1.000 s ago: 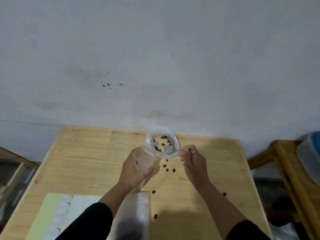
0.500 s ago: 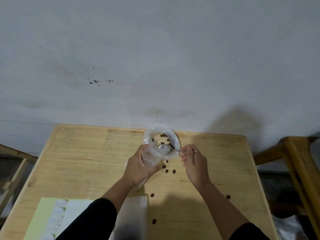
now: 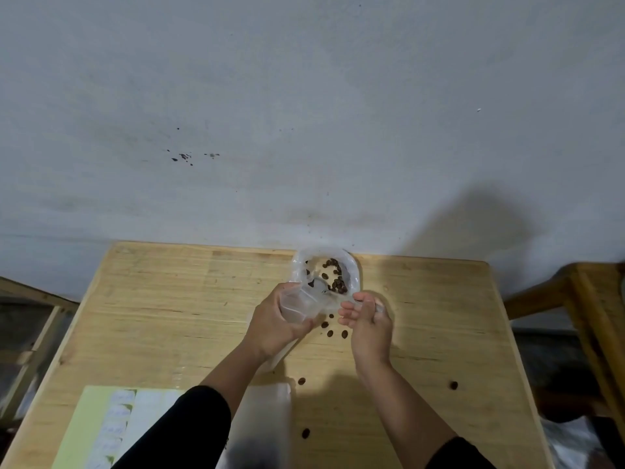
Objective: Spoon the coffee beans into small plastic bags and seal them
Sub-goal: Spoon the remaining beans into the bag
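My left hand (image 3: 275, 324) held the small bag (image 3: 301, 304) open; my right hand (image 3: 367, 321) pinched the spoon (image 3: 326, 288) — best tipped slowly, low inside, so no beans (image 3: 336, 277) fell out.

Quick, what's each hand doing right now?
Left hand: grips a small clear plastic bag.
Right hand: fingers curled around a thin metal spoon handle, mostly hidden.
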